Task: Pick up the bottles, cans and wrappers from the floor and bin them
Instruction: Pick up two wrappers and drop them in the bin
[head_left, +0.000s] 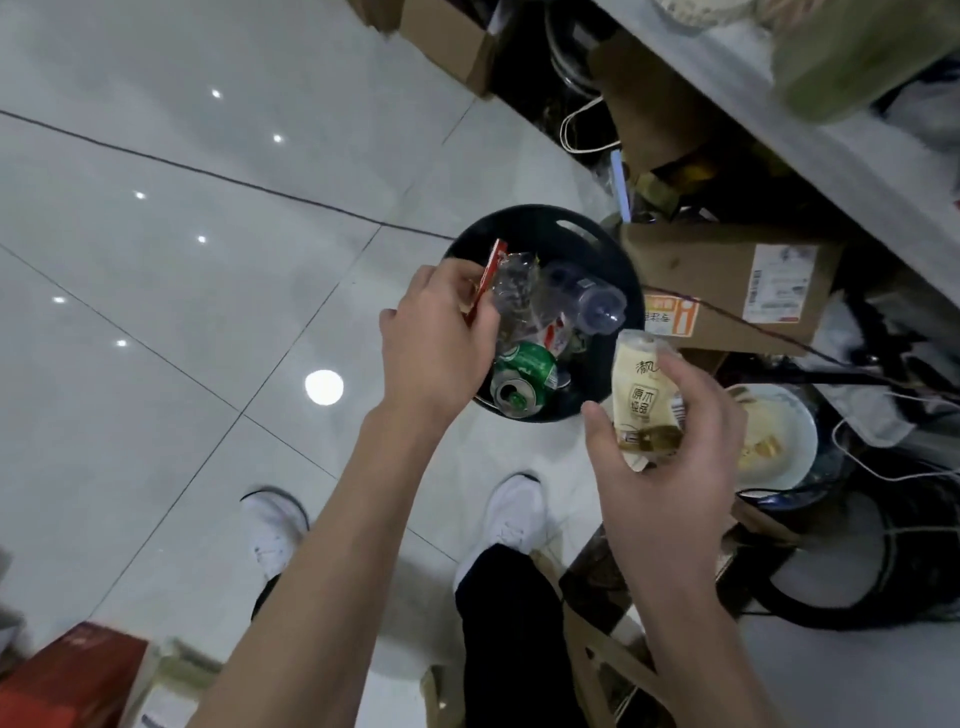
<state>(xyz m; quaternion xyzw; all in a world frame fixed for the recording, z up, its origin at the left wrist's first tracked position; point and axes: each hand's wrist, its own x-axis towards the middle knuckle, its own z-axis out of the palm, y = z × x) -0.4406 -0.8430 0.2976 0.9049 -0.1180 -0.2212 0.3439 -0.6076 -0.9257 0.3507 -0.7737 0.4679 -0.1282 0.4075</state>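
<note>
My left hand (439, 338) pinches a red wrapper (487, 278) over the black bin (519, 222), a green can (527, 366) and clear bottle (592, 306) inside, just past my fingers. My right hand (670, 462) curls round a cream packet (641, 387) beside the rim.

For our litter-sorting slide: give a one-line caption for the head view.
At a black bin, the left hand holds a red wrapper, the right hand a cream packet.
</note>
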